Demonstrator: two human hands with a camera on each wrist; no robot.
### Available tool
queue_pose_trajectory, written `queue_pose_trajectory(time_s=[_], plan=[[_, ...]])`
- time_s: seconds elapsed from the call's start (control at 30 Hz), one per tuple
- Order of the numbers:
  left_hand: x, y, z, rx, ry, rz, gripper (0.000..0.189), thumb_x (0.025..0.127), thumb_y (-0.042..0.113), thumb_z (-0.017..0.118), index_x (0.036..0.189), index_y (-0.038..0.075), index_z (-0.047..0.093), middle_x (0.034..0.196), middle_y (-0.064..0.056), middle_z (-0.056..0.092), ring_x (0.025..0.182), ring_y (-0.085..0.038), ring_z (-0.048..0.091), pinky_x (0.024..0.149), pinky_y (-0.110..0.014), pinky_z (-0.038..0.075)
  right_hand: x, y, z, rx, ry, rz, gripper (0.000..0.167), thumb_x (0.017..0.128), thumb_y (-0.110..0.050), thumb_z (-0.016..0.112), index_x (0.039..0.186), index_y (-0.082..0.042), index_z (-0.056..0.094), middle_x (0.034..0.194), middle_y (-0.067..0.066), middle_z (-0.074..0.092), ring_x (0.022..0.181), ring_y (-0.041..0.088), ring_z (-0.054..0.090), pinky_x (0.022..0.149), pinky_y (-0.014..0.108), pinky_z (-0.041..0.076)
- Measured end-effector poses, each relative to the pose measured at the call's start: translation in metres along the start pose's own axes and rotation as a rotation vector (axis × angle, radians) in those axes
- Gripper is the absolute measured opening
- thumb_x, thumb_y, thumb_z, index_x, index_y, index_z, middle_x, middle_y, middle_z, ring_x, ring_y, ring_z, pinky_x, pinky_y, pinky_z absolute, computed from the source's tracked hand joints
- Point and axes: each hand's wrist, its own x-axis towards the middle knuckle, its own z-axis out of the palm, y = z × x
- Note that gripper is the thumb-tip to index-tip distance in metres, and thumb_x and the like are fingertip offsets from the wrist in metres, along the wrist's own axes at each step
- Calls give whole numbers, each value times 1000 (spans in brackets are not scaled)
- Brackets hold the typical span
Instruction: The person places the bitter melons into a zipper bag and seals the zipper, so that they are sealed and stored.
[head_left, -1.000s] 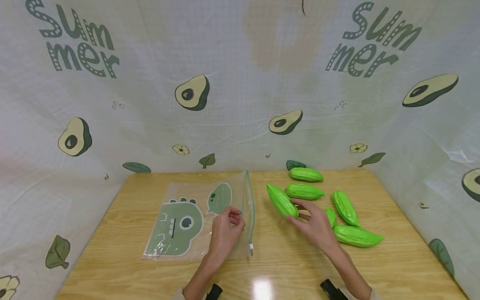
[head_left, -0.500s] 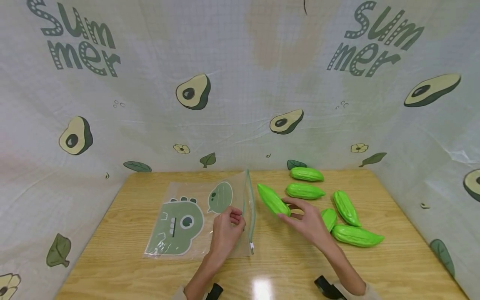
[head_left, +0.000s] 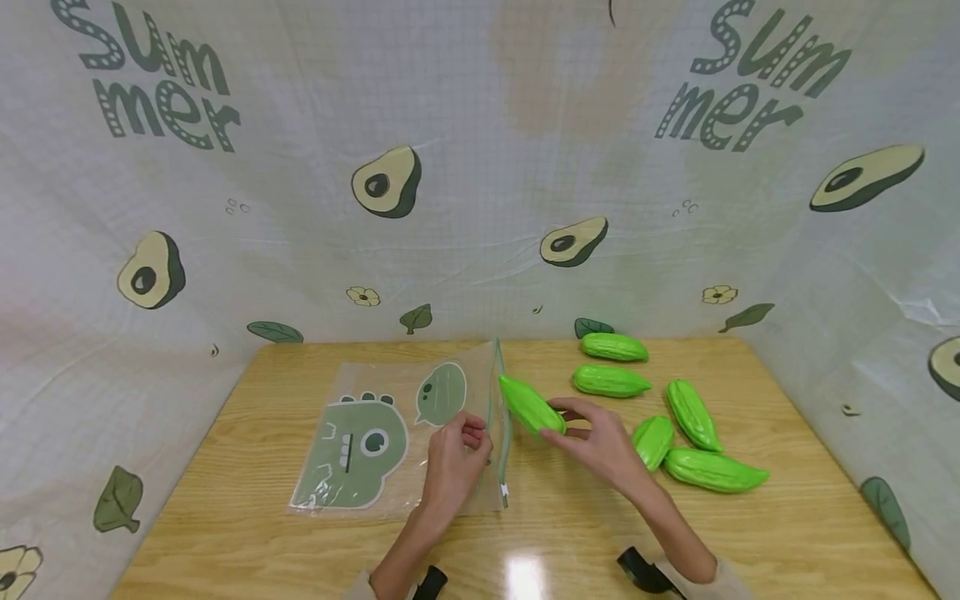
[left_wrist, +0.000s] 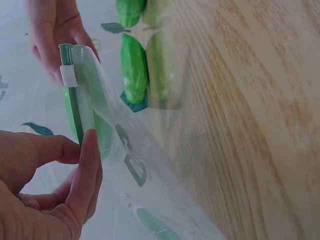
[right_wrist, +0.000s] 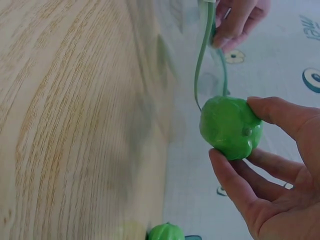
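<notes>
A clear slider zip bag with a green cartoon print lies on the table, its mouth facing right. My left hand pinches one side of the mouth between thumb and fingers, and in the left wrist view the green zip strip with its white slider rises above that grip. The mouth gapes in the right wrist view. My right hand holds a bright green bitter gourd by its blunt end, thumb on one side and fingers on the other. The gourd's pointed tip is at the bag's mouth.
Several more bitter gourds lie on the right of the wooden table: one at the back, one just before it, and a cluster near the right forearm. A printed cloth stands behind and along both sides.
My right hand has moved left with the bitter gourd, bringing its tip to the bag's mouth. A gourd formerly behind that hand shows more fully. My left hand keeps its hold on the bag.
</notes>
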Motion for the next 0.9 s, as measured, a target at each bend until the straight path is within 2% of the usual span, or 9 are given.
queue_pose_trajectory(time_s=[0.2,0.43,0.67,0.9], plan=[[-1,-1,0,-18,-3,27,11,83,-10,67,92,-3,68,74,-5,68,62,-13,66,57,-21,54,6,0,4,-16,-23,10,47,89,-21,83,128,0,67,123,16,68,111,34,65,88,38,61],[-4,-2,3,6,-7,58,11,84,-11,67,92,-4,67,77,-5,68,65,-12,66,56,-19,55,11,1,10,-18,-49,3,46,89,-20,82,127,1,68,121,18,69,107,34,68,87,42,61],[-6,-5,5,33,-8,132,14,81,-13,65,90,-4,67,80,-6,68,67,-12,66,57,-20,56,17,2,16,-40,-53,-18,44,90,-21,82,125,2,69,121,19,70,104,35,68,85,44,62],[-7,-6,3,40,-33,145,15,82,-13,64,92,-3,68,83,-6,68,70,-13,66,58,-20,56,24,2,20,-55,-79,-30,43,91,-22,81,125,1,69,122,18,70,104,33,68,83,40,62]])
